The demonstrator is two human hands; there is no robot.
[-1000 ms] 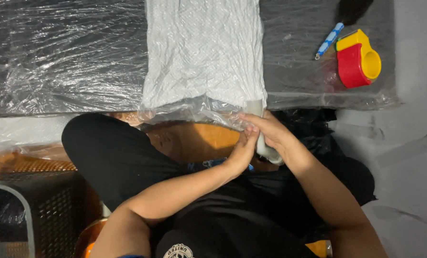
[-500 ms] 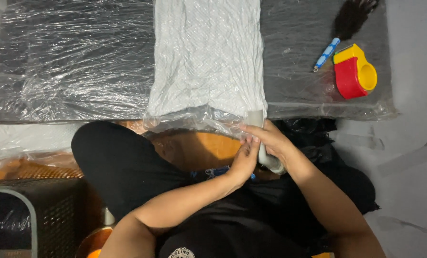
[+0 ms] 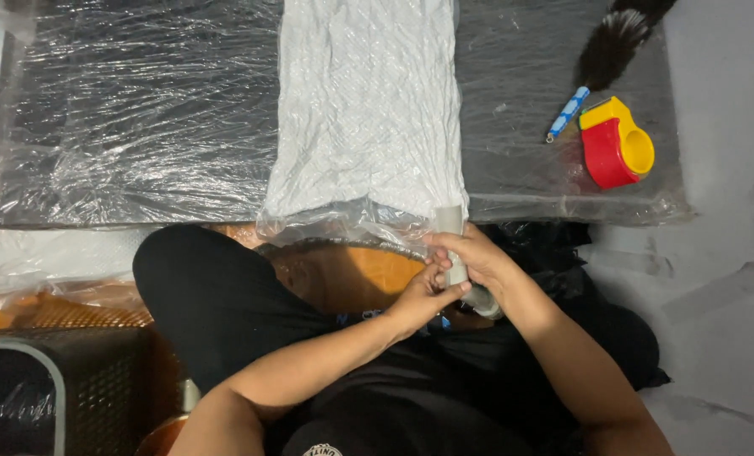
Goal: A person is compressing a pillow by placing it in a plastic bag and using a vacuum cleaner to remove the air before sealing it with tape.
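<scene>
right hand (image 3: 478, 257) is wrapped tight round the pale tape roll (image 3: 455, 245) just off the near edge of the film-covered table (image 3: 141, 127), left hand (image 3: 423, 297) pinching at its loose end, both kept close beside the bagged white fabric (image 3: 368, 110).

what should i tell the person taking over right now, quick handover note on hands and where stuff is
Left hand and right hand both pinch the tape strip that runs up from the tape roll at the lap.
The strip's end sits on the near right corner of the bagged white cloth on the plastic-wrapped table.
Red and yellow tape dispenser and blue pen lie to the right, untouched.
Done: cloth bagged. Left: the tape is uncut.
</scene>
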